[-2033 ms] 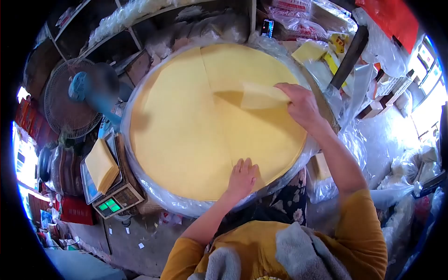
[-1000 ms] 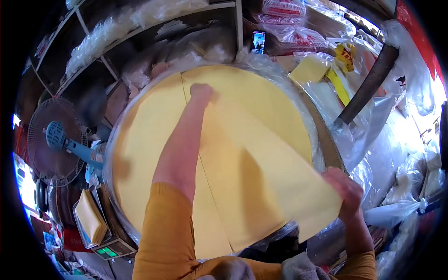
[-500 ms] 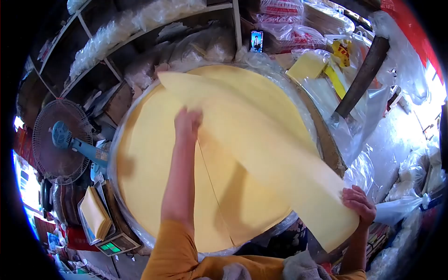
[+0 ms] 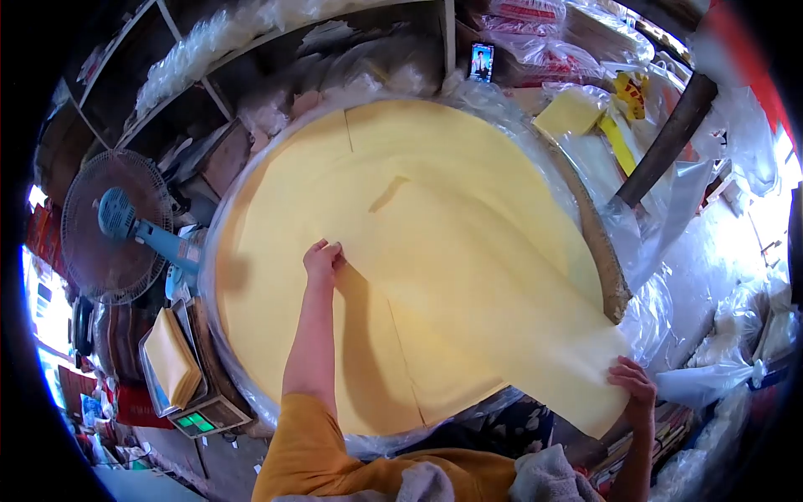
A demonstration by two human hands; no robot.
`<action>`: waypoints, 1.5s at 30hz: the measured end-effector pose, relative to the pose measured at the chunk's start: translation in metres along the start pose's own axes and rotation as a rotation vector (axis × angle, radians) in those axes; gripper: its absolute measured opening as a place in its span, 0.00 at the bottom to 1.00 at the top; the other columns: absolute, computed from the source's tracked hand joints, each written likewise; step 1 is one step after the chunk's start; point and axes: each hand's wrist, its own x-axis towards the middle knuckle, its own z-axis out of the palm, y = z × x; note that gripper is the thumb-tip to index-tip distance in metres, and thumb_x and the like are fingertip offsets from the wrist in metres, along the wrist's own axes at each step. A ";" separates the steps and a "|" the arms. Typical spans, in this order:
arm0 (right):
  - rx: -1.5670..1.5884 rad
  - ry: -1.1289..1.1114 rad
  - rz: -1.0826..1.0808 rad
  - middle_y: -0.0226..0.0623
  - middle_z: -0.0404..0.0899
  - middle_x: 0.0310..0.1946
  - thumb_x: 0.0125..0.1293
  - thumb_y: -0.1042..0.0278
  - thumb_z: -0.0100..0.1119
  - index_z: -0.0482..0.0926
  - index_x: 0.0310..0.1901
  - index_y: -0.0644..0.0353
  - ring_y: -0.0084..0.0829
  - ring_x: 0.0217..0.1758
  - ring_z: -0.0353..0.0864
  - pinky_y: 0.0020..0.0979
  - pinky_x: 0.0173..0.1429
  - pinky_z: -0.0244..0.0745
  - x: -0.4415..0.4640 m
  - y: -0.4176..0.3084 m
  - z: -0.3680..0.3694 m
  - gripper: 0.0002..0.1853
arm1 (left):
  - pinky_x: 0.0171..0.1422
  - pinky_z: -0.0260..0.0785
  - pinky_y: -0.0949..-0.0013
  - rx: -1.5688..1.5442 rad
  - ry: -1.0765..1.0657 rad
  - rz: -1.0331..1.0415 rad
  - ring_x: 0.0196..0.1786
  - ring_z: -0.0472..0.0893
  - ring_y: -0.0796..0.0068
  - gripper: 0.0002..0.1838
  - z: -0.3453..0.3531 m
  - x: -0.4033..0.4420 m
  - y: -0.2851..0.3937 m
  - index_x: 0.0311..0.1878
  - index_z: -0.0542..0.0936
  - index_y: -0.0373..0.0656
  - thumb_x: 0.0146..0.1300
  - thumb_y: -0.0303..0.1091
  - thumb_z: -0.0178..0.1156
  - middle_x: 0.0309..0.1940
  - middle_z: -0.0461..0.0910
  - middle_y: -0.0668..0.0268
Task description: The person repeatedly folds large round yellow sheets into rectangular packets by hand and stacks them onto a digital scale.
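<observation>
A large, thin, pale-yellow sheet [image 4: 493,276] stretches slantwise between my two hands, billowing above a broad round layer of the same yellow material [image 4: 268,335]. My left hand [image 4: 322,258] pinches its left edge near the middle of the round. At the lower right, my right hand [image 4: 633,383] grips the other end, which hangs past the round's rim. A shadow falls on the layer beside my left forearm. Thin seam lines show in the layer at top and bottom. What the sheet is made of, I cannot tell.
Left of the round stand a blue fan [image 4: 117,217] and a scale [image 4: 201,418] bearing folded yellow sheets [image 4: 171,356]. A lit phone [image 4: 481,63] is behind. Plastic bags and a dark slanted post [image 4: 669,138] are on the right. Clear plastic lines the round's rim.
My left hand has come down toward me with the sheet's edge. The far end of the sheet, raised before, has swung down over the round. My right hand keeps its grip.
</observation>
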 end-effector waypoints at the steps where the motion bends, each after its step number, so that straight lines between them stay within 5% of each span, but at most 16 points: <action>1: 0.010 -0.017 0.015 0.35 0.84 0.39 0.51 0.78 0.60 0.84 0.33 0.58 0.39 0.55 0.78 0.40 0.62 0.68 0.000 0.005 0.004 0.07 | 0.29 0.69 0.70 0.134 -0.032 -0.004 0.26 0.74 0.70 0.17 -0.013 0.008 -0.002 0.47 0.72 0.34 0.51 0.17 0.59 0.26 0.74 0.63; 2: -0.014 -0.027 0.018 0.34 0.84 0.39 0.51 0.78 0.60 0.84 0.33 0.58 0.40 0.56 0.78 0.40 0.62 0.68 0.001 0.007 0.007 0.08 | 0.32 0.71 0.68 0.267 -0.067 -0.010 0.29 0.76 0.67 0.20 -0.022 0.016 -0.006 0.50 0.71 0.34 0.51 0.18 0.60 0.28 0.75 0.61; 5: -0.059 -0.055 0.052 0.34 0.84 0.40 0.50 0.77 0.60 0.84 0.33 0.57 0.40 0.56 0.77 0.39 0.61 0.69 0.000 0.013 0.015 0.08 | 0.46 0.71 0.59 1.093 0.475 1.157 0.42 0.76 0.58 0.19 0.023 -0.005 0.009 0.48 0.74 0.38 0.50 0.21 0.61 0.37 0.77 0.58; 6: -0.051 -0.064 0.071 0.34 0.84 0.40 0.50 0.77 0.60 0.84 0.33 0.57 0.40 0.56 0.78 0.39 0.61 0.70 -0.001 0.017 0.018 0.08 | 0.55 0.65 0.56 1.023 0.281 1.134 0.50 0.72 0.54 0.18 0.036 0.008 0.005 0.47 0.76 0.41 0.49 0.24 0.62 0.43 0.76 0.57; 8: -0.052 -0.075 0.086 0.33 0.84 0.40 0.49 0.77 0.61 0.84 0.33 0.57 0.40 0.55 0.78 0.40 0.60 0.70 0.000 0.019 0.021 0.09 | 0.51 0.68 0.60 1.029 -0.009 1.132 0.45 0.75 0.56 0.13 0.079 0.015 0.004 0.41 0.79 0.46 0.50 0.27 0.62 0.36 0.78 0.60; 12: -0.090 -0.061 0.053 0.32 0.84 0.38 0.48 0.78 0.61 0.85 0.32 0.56 0.39 0.53 0.79 0.40 0.60 0.71 0.001 0.023 0.024 0.09 | 0.47 0.73 0.55 1.392 -0.227 0.518 0.42 0.80 0.51 0.09 0.158 0.031 -0.005 0.33 0.79 0.42 0.57 0.38 0.61 0.35 0.81 0.55; 21: -0.062 -0.026 0.055 0.32 0.84 0.37 0.48 0.78 0.62 0.84 0.31 0.56 0.36 0.51 0.81 0.41 0.60 0.71 0.020 0.008 0.025 0.08 | 0.39 0.73 0.58 0.615 0.137 0.137 0.35 0.83 0.55 0.19 0.227 0.085 -0.030 0.26 0.77 0.29 0.50 0.41 0.67 0.29 0.81 0.47; 27: -0.069 -0.027 0.066 0.33 0.84 0.36 0.48 0.77 0.63 0.84 0.31 0.56 0.38 0.50 0.81 0.41 0.59 0.71 0.021 0.000 0.024 0.07 | 0.37 0.73 0.61 0.622 0.050 0.104 0.31 0.82 0.60 0.19 0.215 0.144 -0.066 0.30 0.78 0.27 0.46 0.38 0.67 0.28 0.81 0.51; 33: -0.033 -0.019 0.052 0.33 0.84 0.36 0.48 0.77 0.63 0.84 0.31 0.57 0.39 0.49 0.81 0.41 0.59 0.71 0.013 -0.001 0.022 0.08 | 0.34 0.74 0.62 0.509 0.226 -0.025 0.31 0.83 0.63 0.16 0.220 0.149 -0.074 0.26 0.80 0.31 0.48 0.38 0.64 0.26 0.82 0.54; 36: -0.025 -0.009 0.063 0.33 0.84 0.36 0.48 0.77 0.63 0.84 0.30 0.57 0.39 0.50 0.81 0.42 0.60 0.71 0.010 -0.004 0.020 0.06 | 0.34 0.74 0.62 0.573 0.270 0.026 0.31 0.83 0.64 0.15 0.215 0.051 -0.006 0.23 0.81 0.34 0.48 0.40 0.63 0.23 0.82 0.55; 40: 0.011 -0.013 0.044 0.34 0.85 0.37 0.50 0.77 0.62 0.84 0.30 0.58 0.40 0.53 0.80 0.42 0.61 0.71 0.014 0.013 0.030 0.05 | 0.35 0.74 0.60 0.832 0.364 0.217 0.27 0.83 0.64 0.16 0.127 0.066 0.000 0.21 0.81 0.34 0.49 0.41 0.62 0.21 0.82 0.56; 42: -0.029 -0.047 -0.008 0.34 0.85 0.37 0.51 0.77 0.61 0.84 0.30 0.57 0.41 0.54 0.80 0.42 0.61 0.71 0.027 0.021 0.040 0.05 | 0.37 0.74 0.60 0.657 0.388 0.381 0.26 0.82 0.63 0.16 0.071 0.073 -0.001 0.28 0.81 0.32 0.52 0.39 0.63 0.23 0.82 0.56; 45: -0.025 -0.068 -0.178 0.36 0.84 0.40 0.51 0.76 0.61 0.84 0.32 0.58 0.42 0.56 0.78 0.42 0.61 0.71 0.065 0.020 0.057 0.06 | 0.42 0.74 0.62 0.396 0.321 0.280 0.33 0.82 0.63 0.16 0.008 0.069 0.007 0.39 0.80 0.31 0.55 0.36 0.63 0.31 0.83 0.57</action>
